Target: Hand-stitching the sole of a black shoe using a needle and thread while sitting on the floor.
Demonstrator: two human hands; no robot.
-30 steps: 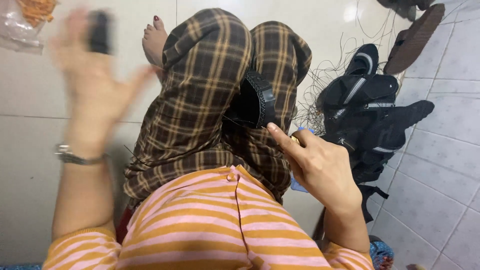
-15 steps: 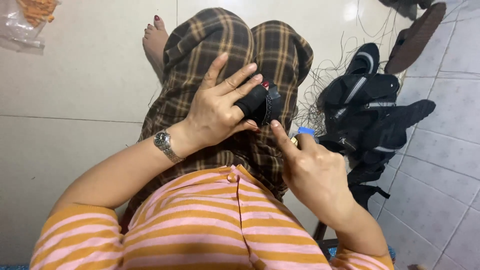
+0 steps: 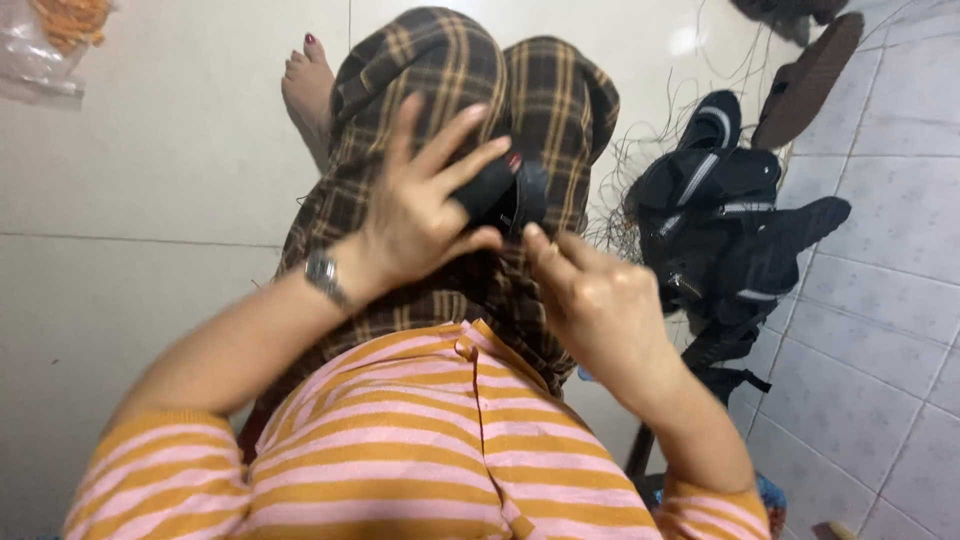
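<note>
Resting on the plaid knee (image 3: 470, 110): small black device (image 3: 505, 195), pinched by thumb and fingers of the left hand (image 3: 425, 215), other fingers splayed. Right hand (image 3: 600, 300) just beside the knee, loosely curled, forefinger at the device, gripping nothing visible. Best kept steady against the knee. Far left of the knee: clear plastic bag (image 3: 45, 45) of orange bits

Glossy pale tiled floor (image 3: 150, 180) with scattered dark sandals (image 3: 700, 130).
</note>
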